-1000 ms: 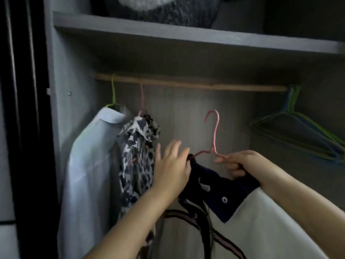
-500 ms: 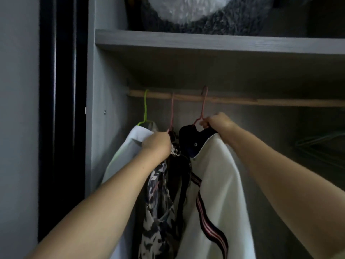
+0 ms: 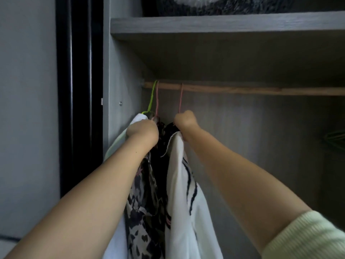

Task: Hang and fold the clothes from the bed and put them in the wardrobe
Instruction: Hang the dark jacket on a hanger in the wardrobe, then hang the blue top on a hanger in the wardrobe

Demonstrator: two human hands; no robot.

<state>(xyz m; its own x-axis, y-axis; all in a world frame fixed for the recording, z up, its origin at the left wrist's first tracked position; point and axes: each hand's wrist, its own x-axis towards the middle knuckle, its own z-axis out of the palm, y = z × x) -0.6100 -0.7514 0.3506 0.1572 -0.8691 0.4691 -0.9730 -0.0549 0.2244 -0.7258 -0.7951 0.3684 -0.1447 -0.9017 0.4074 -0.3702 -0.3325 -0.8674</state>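
Observation:
A white shirt with a dark collar and striped trim (image 3: 179, 184) hangs on a pink hanger (image 3: 180, 98) hooked over the wooden rail (image 3: 242, 89). My right hand (image 3: 185, 121) grips that hanger just below its hook. My left hand (image 3: 143, 130) is closed on the top of the black-and-white patterned garment (image 3: 141, 212), which hangs on a second pink hanger (image 3: 157, 98). A pale shirt (image 3: 121, 135) on a green hanger (image 3: 151, 98) hangs furthest left, against the wardrobe's side wall.
A grey shelf (image 3: 224, 25) runs above the rail with a fluffy dark-and-white item (image 3: 224, 4) on it. Spare green hangers (image 3: 334, 137) show dimly at the far right of the rail. The wardrobe's dark door edge (image 3: 78, 90) stands left.
My right hand raised the pink hanger with the white shirt and hooked it on the rail. My left hand pushed the patterned garment left, close to the green hanger.

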